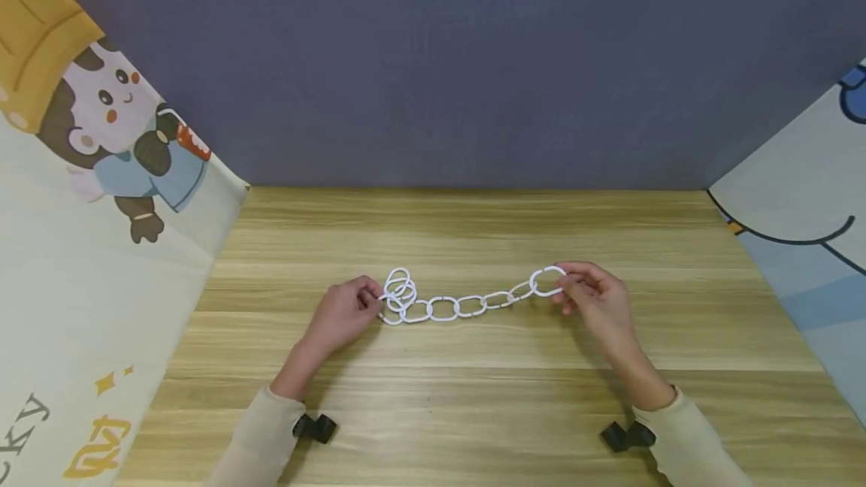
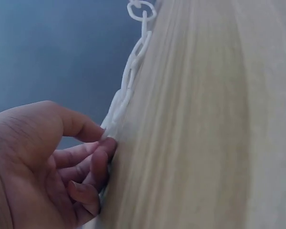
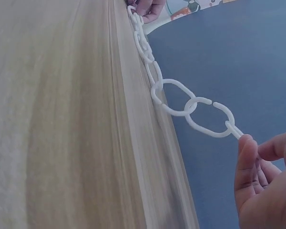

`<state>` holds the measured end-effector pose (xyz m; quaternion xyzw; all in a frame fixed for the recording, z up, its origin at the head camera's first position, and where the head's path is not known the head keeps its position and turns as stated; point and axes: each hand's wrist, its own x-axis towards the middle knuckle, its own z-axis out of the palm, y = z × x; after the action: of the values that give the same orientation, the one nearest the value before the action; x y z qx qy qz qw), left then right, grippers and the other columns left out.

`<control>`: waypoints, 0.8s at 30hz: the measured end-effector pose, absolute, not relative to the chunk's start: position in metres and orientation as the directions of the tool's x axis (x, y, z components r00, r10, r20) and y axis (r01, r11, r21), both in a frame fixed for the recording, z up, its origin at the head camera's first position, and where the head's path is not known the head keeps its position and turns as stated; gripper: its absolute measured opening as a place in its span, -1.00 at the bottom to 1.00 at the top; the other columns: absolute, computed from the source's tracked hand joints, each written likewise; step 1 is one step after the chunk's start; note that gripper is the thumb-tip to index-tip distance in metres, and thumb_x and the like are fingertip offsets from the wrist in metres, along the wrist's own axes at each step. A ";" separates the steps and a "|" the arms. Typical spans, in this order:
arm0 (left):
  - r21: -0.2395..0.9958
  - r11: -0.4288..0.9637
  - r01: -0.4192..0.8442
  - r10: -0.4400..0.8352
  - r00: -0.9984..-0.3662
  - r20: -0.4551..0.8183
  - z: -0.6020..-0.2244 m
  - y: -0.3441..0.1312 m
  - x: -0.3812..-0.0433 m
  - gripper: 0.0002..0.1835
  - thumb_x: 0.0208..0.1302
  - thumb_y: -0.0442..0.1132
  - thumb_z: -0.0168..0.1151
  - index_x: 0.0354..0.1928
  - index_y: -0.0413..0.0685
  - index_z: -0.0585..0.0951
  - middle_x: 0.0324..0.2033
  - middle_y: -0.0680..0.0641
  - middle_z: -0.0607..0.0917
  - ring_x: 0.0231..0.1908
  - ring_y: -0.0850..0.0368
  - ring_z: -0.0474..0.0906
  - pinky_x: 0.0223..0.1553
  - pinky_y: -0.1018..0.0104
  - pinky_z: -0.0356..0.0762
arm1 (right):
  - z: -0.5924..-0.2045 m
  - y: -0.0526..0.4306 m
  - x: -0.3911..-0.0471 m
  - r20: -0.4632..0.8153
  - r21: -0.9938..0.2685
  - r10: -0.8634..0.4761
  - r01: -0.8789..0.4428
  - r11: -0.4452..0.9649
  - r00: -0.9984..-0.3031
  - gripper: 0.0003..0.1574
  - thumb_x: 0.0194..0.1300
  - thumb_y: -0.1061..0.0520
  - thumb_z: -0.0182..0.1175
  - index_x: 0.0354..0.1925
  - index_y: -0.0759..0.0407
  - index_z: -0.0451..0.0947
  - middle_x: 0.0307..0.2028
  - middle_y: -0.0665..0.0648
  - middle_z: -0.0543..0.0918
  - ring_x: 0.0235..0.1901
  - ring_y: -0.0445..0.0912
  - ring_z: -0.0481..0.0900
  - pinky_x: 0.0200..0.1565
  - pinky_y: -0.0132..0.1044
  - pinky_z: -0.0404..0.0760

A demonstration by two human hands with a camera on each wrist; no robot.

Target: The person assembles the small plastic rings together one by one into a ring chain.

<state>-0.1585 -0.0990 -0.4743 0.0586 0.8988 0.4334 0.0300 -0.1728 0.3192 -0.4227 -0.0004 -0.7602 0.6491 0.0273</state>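
Note:
A chain of white plastic links (image 1: 430,310) stretches between the two hands above the wooden table. My left hand (image 1: 348,310) pinches the chain at its left end, beside a small heap of overlapping links (image 1: 404,297). In the left wrist view, thumb and fingers meet on a white link (image 2: 112,125) close over the wood. At the other end, my right hand (image 1: 601,305) holds the last link (image 1: 533,283) between thumb and fingers. From there the chain slopes down to the tabletop, its open oval links (image 3: 217,135) showing clearly in the right wrist view.
The wooden table (image 1: 433,231) meets a dark grey-blue panel (image 1: 446,66) at the back. Printed cloth walls stand on the left (image 1: 183,261) and right (image 1: 805,194). Both sleeves carry small black devices (image 1: 315,428) at the wrist.

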 end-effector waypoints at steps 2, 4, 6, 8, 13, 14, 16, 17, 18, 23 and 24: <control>0.754 0.644 0.127 0.160 -0.987 0.030 -0.480 -0.101 -0.159 -0.96 0.33 -0.30 0.42 -0.22 -0.07 0.73 -0.46 0.10 0.68 -0.44 0.23 0.56 -0.36 0.31 0.52 | -0.423 0.320 -0.173 0.040 -0.985 0.036 -0.034 0.167 -0.999 -0.72 0.56 0.39 0.28 0.14 0.55 0.63 -0.32 0.14 0.83 -0.43 -0.13 0.79 -0.46 -0.39 0.72; 0.713 0.680 0.171 0.184 -0.981 0.060 -0.490 -0.104 -0.161 -0.94 0.30 -0.25 0.43 -0.25 0.02 0.71 -0.48 0.16 0.66 -0.46 0.26 0.54 -0.39 0.30 0.50 | -0.424 0.320 -0.174 0.037 -0.985 0.036 -0.030 0.170 -0.999 -0.71 0.56 0.39 0.28 0.15 0.56 0.63 -0.32 0.12 0.83 -0.43 -0.13 0.79 -0.46 -0.39 0.72; 0.681 0.704 0.202 0.201 -0.976 0.082 -0.497 -0.107 -0.163 -0.93 0.32 -0.20 0.44 -0.25 0.08 0.70 -0.48 0.19 0.65 -0.47 0.28 0.54 -0.41 0.30 0.49 | -0.424 0.319 -0.174 0.030 -0.985 0.040 -0.022 0.173 -0.999 -0.70 0.56 0.39 0.28 0.16 0.58 0.61 -0.33 0.11 0.83 -0.43 -0.13 0.79 -0.46 -0.39 0.72; 0.660 0.720 0.215 0.193 -0.975 0.107 -0.505 -0.109 -0.167 -0.94 0.35 -0.16 0.44 -0.25 0.13 0.70 -0.48 0.23 0.66 -0.47 0.31 0.54 -0.41 0.31 0.49 | -0.424 0.319 -0.174 0.023 -0.984 0.043 -0.015 0.177 -0.999 -0.69 0.57 0.39 0.27 0.17 0.59 0.60 -0.33 0.10 0.82 -0.43 -0.13 0.79 -0.46 -0.39 0.71; 0.701 0.668 0.249 0.173 -0.969 0.179 -0.491 -0.105 -0.173 -0.97 0.46 -0.29 0.39 -0.14 -0.03 0.74 -0.38 0.06 0.72 -0.40 0.17 0.60 -0.34 0.20 0.58 | -0.424 0.319 -0.174 0.011 -0.984 0.048 -0.002 0.181 -0.999 -0.66 0.57 0.38 0.28 0.20 0.61 0.59 -0.32 0.08 0.82 -0.42 -0.13 0.79 -0.46 -0.39 0.71; 0.709 0.656 0.257 0.175 -0.966 0.189 -0.486 -0.103 -0.174 -0.94 0.47 -0.33 0.38 -0.10 -0.08 0.74 -0.34 0.01 0.73 -0.37 0.14 0.61 -0.29 0.18 0.60 | -0.424 0.319 -0.174 0.009 -0.984 0.047 -0.001 0.180 -0.999 -0.65 0.57 0.38 0.28 0.20 0.61 0.58 -0.33 0.07 0.82 -0.42 -0.13 0.79 -0.46 -0.39 0.71; 0.719 0.637 0.277 0.192 -0.961 0.199 -0.477 -0.098 -0.178 -0.85 0.48 -0.42 0.38 0.01 -0.15 0.74 -0.22 -0.07 0.75 -0.29 0.10 0.63 -0.21 0.11 0.64 | -0.425 0.319 -0.174 0.008 -0.983 0.046 0.000 0.184 -0.999 -0.64 0.57 0.38 0.28 0.21 0.62 0.58 -0.33 0.06 0.82 -0.42 -0.13 0.79 -0.46 -0.39 0.70; 0.718 0.632 0.291 0.205 -0.957 0.207 -0.476 -0.097 -0.181 -0.80 0.49 -0.45 0.37 0.07 -0.16 0.75 -0.15 -0.10 0.75 -0.26 0.09 0.63 -0.17 0.10 0.65 | -0.425 0.320 -0.174 0.007 -0.983 0.046 0.001 0.182 -0.999 -0.64 0.57 0.39 0.27 0.21 0.63 0.57 -0.33 0.06 0.82 -0.42 -0.13 0.79 -0.46 -0.39 0.70; 0.715 0.629 0.307 0.221 -0.952 0.214 -0.477 -0.096 -0.184 -0.75 0.50 -0.48 0.36 0.13 -0.16 0.75 -0.08 -0.12 0.74 -0.22 0.08 0.63 -0.13 0.10 0.66 | -0.425 0.320 -0.174 0.006 -0.984 0.045 0.002 0.180 -0.999 -0.64 0.57 0.39 0.27 0.21 0.63 0.57 -0.33 0.07 0.82 -0.42 -0.13 0.79 -0.46 -0.40 0.70; 0.678 0.626 0.385 0.326 -0.919 0.221 -0.483 -0.092 -0.202 -0.60 0.58 -0.48 0.28 0.35 -0.11 0.73 0.10 -0.19 0.68 -0.14 0.03 0.60 -0.04 0.06 0.64 | -0.428 0.322 -0.174 0.004 -0.985 0.045 0.004 0.175 -0.999 -0.64 0.58 0.39 0.26 0.21 0.62 0.57 -0.33 0.10 0.81 -0.42 -0.14 0.78 -0.46 -0.39 0.69; 0.668 0.628 0.400 0.345 -0.912 0.221 -0.483 -0.093 -0.205 -0.62 0.59 -0.47 0.28 0.34 -0.12 0.73 0.10 -0.19 0.67 -0.14 0.03 0.59 -0.05 0.05 0.63 | -0.428 0.323 -0.174 0.002 -0.985 0.045 0.005 0.175 -0.999 -0.64 0.58 0.39 0.26 0.21 0.62 0.57 -0.33 0.10 0.81 -0.42 -0.15 0.78 -0.46 -0.39 0.69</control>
<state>-0.2050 -0.0927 -0.4833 0.2066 0.9015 0.3787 -0.0358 -0.1739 0.3226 -0.4282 -0.0164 -0.7664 0.6420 0.0153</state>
